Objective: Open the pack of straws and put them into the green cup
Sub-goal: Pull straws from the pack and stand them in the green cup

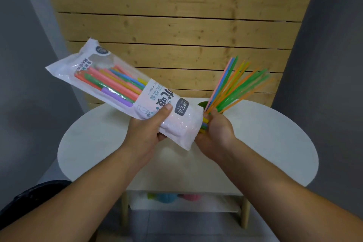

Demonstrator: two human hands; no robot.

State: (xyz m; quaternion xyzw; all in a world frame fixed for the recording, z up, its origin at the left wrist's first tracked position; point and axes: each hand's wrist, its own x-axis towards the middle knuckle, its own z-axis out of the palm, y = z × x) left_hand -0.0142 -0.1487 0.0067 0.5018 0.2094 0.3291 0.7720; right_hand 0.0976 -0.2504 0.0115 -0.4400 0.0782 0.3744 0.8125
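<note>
Mid-transfer: gripping pack [110, 76] in left hand [146, 129], fanned straws [235, 86] in right hand [216, 133]. Next, lower them into the green cup [202, 104] just beyond.

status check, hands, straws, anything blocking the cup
Left grip holds the pack, thick straws inside. Right grip holds a fan of thin straws. Green cup mostly hidden behind them.

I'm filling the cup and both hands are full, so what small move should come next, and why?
Probably tip the loose straws gripped in the right hand down into the green cup, whose rim shows just behind them. The left hand only holds the pack, which has more straws inside.
</note>
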